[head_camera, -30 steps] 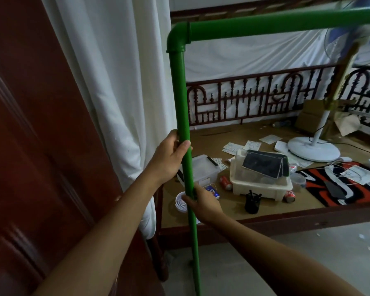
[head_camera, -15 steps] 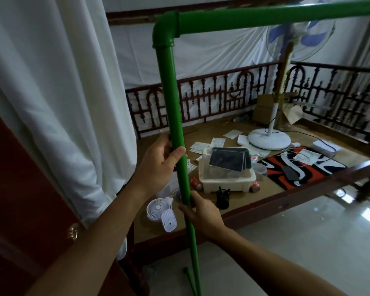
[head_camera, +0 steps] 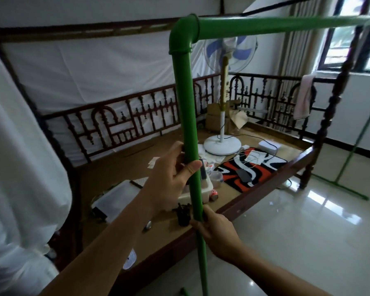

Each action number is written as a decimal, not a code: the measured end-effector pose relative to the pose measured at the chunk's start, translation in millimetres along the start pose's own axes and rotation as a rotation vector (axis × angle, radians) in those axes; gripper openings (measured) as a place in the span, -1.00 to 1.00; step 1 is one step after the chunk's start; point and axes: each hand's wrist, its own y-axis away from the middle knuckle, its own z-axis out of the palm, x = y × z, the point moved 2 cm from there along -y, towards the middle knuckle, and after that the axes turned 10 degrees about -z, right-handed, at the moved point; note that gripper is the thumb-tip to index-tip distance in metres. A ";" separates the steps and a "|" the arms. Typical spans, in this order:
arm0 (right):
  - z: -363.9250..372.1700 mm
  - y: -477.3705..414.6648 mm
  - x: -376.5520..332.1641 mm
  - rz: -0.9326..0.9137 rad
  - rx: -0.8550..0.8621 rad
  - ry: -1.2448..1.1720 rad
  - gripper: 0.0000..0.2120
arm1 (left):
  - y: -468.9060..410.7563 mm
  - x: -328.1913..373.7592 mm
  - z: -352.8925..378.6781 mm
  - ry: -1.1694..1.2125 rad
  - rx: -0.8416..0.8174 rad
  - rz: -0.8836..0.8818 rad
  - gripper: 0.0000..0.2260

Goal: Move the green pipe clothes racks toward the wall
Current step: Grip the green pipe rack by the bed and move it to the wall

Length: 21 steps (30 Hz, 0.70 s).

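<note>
A green pipe clothes rack point(head_camera: 185, 107) stands right in front of me. Its near upright runs from an elbow joint at the top down past the frame's bottom edge, and its top bar stretches off to the right. My left hand point(head_camera: 169, 178) is wrapped around the upright at mid height. Lower on the same pipe, my right hand point(head_camera: 216, 231) grips it from the right side. The rack's far leg and floor foot point(head_camera: 348, 167) show at the right, on the tiled floor.
A dark wooden bed frame point(head_camera: 265, 184) stands just behind the rack, holding a standing fan point(head_camera: 222, 116), a red patterned mat, plastic boxes and papers. White curtain point(head_camera: 19, 146) hangs at the left. Glossy tiled floor point(head_camera: 297, 231) lies to the right, under a window.
The view has swung right: the red door at the left is gone, and the window and tiled floor have come into sight. Both hands keep their grip on the upright.
</note>
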 end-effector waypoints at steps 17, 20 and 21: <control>-42.0 8.9 69.4 0.523 0.587 0.143 -0.46 | -129.5 18.7 96.7 0.021 -0.699 0.319 -0.78; -49.6 9.6 69.7 0.648 0.718 0.176 -0.69 | -141.5 28.8 116.8 0.041 -0.775 0.401 -0.77; -53.2 10.3 70.9 0.670 0.757 0.191 -0.77 | -144.1 32.2 124.3 0.047 -0.799 0.418 -0.77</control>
